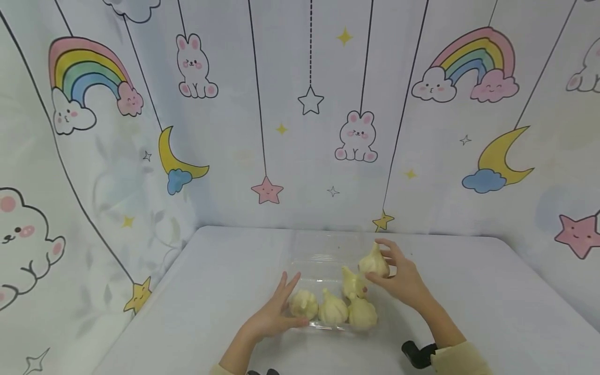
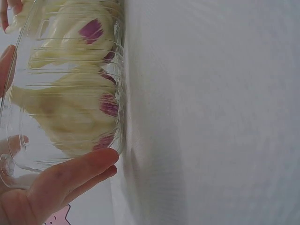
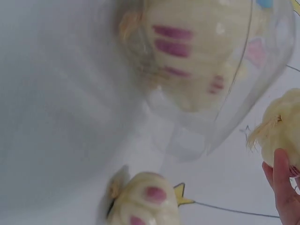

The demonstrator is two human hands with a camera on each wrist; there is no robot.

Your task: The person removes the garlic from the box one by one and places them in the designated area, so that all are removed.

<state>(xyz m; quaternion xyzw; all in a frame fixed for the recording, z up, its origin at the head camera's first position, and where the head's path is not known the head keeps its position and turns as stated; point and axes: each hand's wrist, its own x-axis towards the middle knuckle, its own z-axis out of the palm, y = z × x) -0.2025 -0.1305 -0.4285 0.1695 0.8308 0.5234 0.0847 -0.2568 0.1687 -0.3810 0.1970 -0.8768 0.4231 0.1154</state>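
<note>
My left hand (image 1: 275, 311) holds the left end of a clear plastic container (image 2: 21, 159). Its thumb lies along the front rim, and fingers (image 2: 79, 173) press the end wall. Several pale garlic bulbs (image 1: 333, 308) with purple patches sit in the container, most pointing upward. One more garlic bulb (image 1: 374, 262) is raised above the container's right back part, pinched between the thumb and fingertips of my right hand (image 1: 405, 278). That bulb's stringy root end shows in the right wrist view, where another bulb (image 3: 146, 201) appears at the lower edge.
The container's clear lid (image 1: 323, 244) lies folded open behind it on the white table (image 1: 211, 281). A black object (image 1: 419, 355) shows beside the right sleeve. White cloth with cartoon prints (image 1: 225, 135) hangs behind the table and at its sides.
</note>
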